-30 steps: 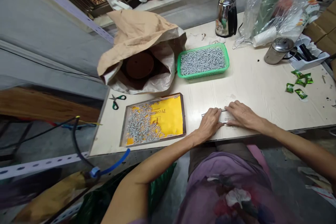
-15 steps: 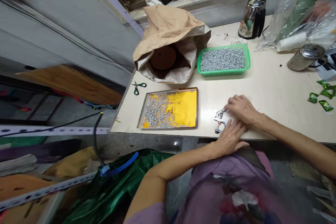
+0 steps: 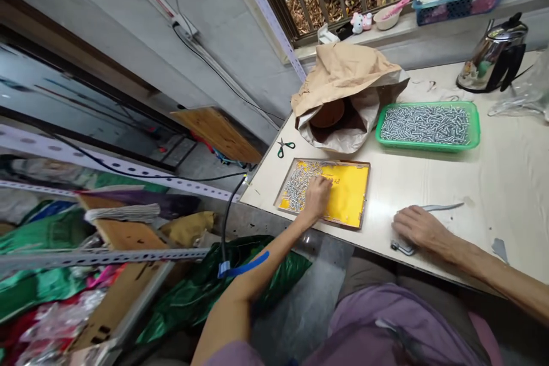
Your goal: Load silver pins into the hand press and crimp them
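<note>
My left hand [image 3: 317,199] is over the shallow tray [image 3: 365,197], fingertips pinched together at the edge of a heap of small silver metal pins [image 3: 295,187]. Whatever lies between those fingertips is too small to make out. A yellow sheet with print [image 3: 347,197] lines the tray's floor. On the tabletop to the right, my right hand [image 3: 418,227] is palm down with its fingers curled over a silver metal hand tool [image 3: 403,248]. A curved grey handle [image 3: 444,206] sticks out beyond the knuckles; the tool's middle is hidden.
Behind the tray stand an open brown paper bag [image 3: 347,66] and a green basket [image 3: 429,147] full of similar pins. Green-handled scissors [image 3: 285,147] lie near the left edge. A kettle [image 3: 493,60] stands at the back right, and a grey flat piece [image 3: 500,249] lies at right.
My left hand has left the metal tool and moved left to the pins in the tray. My right hand stays on the tool. The view has turned left.
</note>
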The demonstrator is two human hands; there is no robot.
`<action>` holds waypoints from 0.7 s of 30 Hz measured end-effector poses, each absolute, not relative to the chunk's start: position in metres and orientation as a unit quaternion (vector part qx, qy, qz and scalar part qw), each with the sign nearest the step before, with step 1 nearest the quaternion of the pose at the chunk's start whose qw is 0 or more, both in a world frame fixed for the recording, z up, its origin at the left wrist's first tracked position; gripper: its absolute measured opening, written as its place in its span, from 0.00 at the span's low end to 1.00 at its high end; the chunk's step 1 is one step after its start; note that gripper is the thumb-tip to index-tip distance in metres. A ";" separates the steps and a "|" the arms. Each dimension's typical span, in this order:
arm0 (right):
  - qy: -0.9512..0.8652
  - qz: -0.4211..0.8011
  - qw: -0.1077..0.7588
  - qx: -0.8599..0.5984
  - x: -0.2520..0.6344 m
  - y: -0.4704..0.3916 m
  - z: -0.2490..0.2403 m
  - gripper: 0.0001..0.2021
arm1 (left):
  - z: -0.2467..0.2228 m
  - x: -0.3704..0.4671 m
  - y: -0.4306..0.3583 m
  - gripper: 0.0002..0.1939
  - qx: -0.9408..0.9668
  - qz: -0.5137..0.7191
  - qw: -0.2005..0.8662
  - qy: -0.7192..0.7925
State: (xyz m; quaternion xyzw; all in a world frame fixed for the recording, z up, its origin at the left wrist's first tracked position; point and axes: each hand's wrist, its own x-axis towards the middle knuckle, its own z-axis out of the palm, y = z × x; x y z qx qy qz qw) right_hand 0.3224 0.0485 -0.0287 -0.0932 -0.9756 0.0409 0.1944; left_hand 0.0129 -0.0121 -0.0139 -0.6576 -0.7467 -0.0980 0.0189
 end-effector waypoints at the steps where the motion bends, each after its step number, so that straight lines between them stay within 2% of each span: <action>1: -0.967 0.053 0.220 -0.120 0.326 0.054 -0.020 0.16 | -0.013 0.001 -0.004 0.12 -0.644 -0.073 0.015 -0.762; 4: -0.919 0.104 0.297 -0.237 0.333 0.084 0.009 0.13 | -0.012 -0.017 0.011 0.13 -0.635 -0.008 -0.010 -0.773; 7: -0.864 0.106 0.364 -0.331 0.332 0.126 0.032 0.12 | -0.010 -0.022 0.016 0.14 -0.651 0.043 -0.031 -0.757; 13: -0.828 0.114 0.353 -0.421 0.328 0.197 0.060 0.13 | -0.010 -0.033 0.017 0.11 -0.686 0.058 -0.043 -0.724; 18: -0.815 0.130 0.396 -0.402 0.344 0.167 0.071 0.15 | -0.004 -0.031 0.019 0.11 -0.659 -0.052 -0.061 -0.748; 21: -0.839 0.157 0.358 -0.378 0.357 0.115 0.053 0.15 | 0.003 0.000 0.014 0.07 -0.599 -0.180 -0.170 -0.762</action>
